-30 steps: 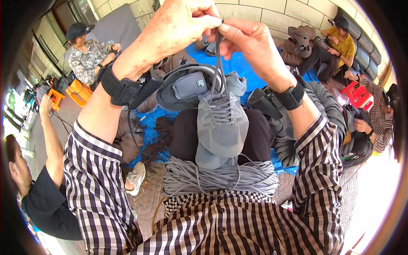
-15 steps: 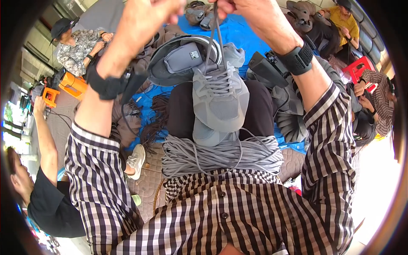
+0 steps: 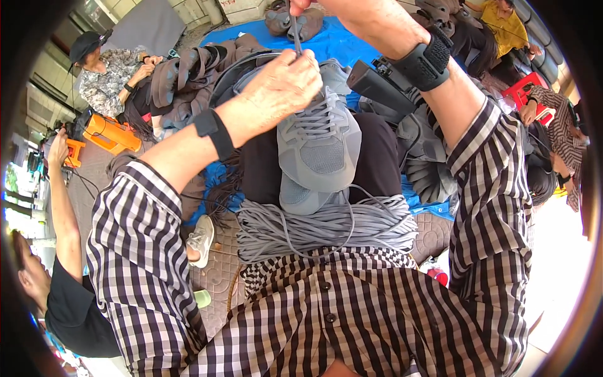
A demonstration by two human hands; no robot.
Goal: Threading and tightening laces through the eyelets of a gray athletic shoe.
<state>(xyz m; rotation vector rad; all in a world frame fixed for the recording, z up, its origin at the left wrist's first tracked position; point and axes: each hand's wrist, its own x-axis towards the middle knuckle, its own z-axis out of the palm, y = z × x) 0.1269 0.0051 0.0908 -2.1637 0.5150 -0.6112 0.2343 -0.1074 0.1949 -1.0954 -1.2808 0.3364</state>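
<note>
A grey sneaker upper lies on my lap between my dark-trousered knees, its front criss-crossed with grey lacing. From its top, the shoelace runs up taut, its strands close together. My left hand is closed around the lace just above the upper. Higher up, cut by the top edge of the picture, my right hand pinches the lace between its fingertips. Under the upper sits a second grey shoe part. A thick bundle of grey laces lies across my lap, with one loop hanging loose over it.
A blue tarp spreads ahead, with piled grey-brown shoe uppers to the left. More grey uppers lie at my right knee. Orange stools stand left, a red stool right. Other people sit on both sides.
My left hand has come down and right, closing round the lace near the upper. My right hand has shifted slightly left and up, still on the lace, which is now drawn together.
</note>
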